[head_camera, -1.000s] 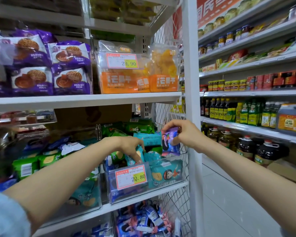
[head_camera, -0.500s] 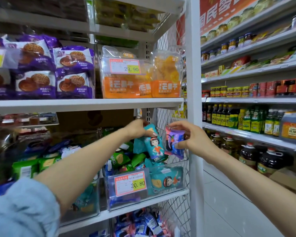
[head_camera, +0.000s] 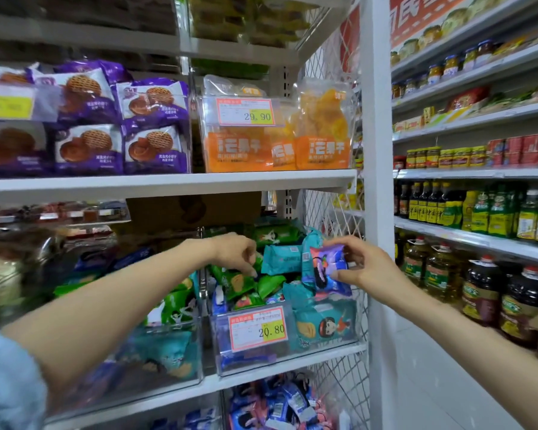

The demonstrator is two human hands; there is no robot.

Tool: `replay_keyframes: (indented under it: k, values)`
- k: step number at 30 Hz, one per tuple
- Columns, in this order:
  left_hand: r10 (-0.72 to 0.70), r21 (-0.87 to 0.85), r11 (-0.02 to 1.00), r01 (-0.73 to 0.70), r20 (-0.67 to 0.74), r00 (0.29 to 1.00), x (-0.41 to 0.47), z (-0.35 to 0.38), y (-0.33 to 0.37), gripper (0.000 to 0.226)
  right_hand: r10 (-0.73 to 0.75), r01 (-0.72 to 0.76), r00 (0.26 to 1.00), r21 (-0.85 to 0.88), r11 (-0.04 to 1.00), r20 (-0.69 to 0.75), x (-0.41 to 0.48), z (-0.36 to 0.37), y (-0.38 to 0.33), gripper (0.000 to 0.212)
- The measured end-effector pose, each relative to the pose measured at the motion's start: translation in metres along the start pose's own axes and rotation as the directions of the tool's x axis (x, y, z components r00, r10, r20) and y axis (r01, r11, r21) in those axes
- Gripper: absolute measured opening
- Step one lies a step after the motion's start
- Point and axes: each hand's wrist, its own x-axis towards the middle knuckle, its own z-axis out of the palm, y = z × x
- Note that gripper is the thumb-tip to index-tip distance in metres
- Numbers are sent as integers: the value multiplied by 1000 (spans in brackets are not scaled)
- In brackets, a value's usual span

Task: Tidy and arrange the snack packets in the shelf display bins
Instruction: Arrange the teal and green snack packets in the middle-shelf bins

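Observation:
A clear display bin (head_camera: 323, 342) with a 20.80 price tag (head_camera: 257, 327) sits on the middle shelf, heaped with green and teal snack packets. My right hand (head_camera: 367, 270) pinches a purple-blue packet (head_camera: 325, 268) upright over the bin's right side. My left hand (head_camera: 235, 251) hovers over the bin's left side with loosely curled fingers and holds nothing; its fingertips point down at a green packet (head_camera: 235, 283). A teal packet (head_camera: 281, 259) lies on top of the heap between the two hands. A second clear bin (head_camera: 156, 377) to the left holds more green and teal packets.
Purple waffle packets (head_camera: 87, 147) and orange dried-fruit bags (head_camera: 239, 150) fill the shelf above. A white upright post (head_camera: 376, 197) and wire mesh close the shelf's right end. Blue packets (head_camera: 277, 405) lie in the bin below. Oil bottles (head_camera: 482, 290) line the aisle shelves at right.
My left hand let go of the teal packet, which now lies on the heap, and dropped toward the green packets. My right hand stays on the purple-blue packet.

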Motion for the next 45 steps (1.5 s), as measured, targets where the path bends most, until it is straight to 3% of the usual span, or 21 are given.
replay_keyframes:
  k: [2,5,10,12,15,19,22,26,29,32,36,40,45]
  values:
    - [-61,192,981,22,200,978,1,8,-4,61,-21,22,1000,19,1000,-8,1,4,2,43]
    - [-99,332,943,2,276,956,6,9,-4,75,-42,42,999,31,999,-19,0,7,3,43]
    - [44,296,950,-99,185,982,-2,2,1,55,-67,68,997,60,996,-23,-2,7,1,44]
    - [-44,327,944,-42,252,967,-8,1,6,55,-72,74,997,72,995,-27,-1,8,1,43]
    - [-218,479,878,-16,428,877,-13,6,13,60,-72,76,997,105,992,-41,0,13,1,41]
    - [-212,469,882,-46,482,850,-16,9,16,56,-77,82,996,136,987,-40,-2,19,-1,42]
    - [-153,315,949,-3,470,869,-18,4,11,39,-77,79,997,125,989,-23,-4,23,-1,43]
    - [46,-8,999,-46,264,963,-27,-5,5,21,-74,71,997,125,990,24,-6,26,-1,43]
    - [143,-273,959,-83,208,968,-32,-6,9,17,-69,68,998,101,993,4,-6,29,-1,42]
    - [199,-493,861,-129,94,975,-37,-9,16,17,-1,7,1000,215,977,-27,-6,30,-4,40]
    - [131,-643,739,-200,-153,979,-36,-12,27,22,109,-85,994,422,902,-32,-1,27,-11,27]
    - [90,-766,610,-202,-186,978,-35,-10,42,24,47,9,978,267,964,-202,5,31,-19,30]
    - [-42,-789,590,-170,-241,970,-29,-6,54,24,7,4,1000,344,939,-29,3,39,-24,28]
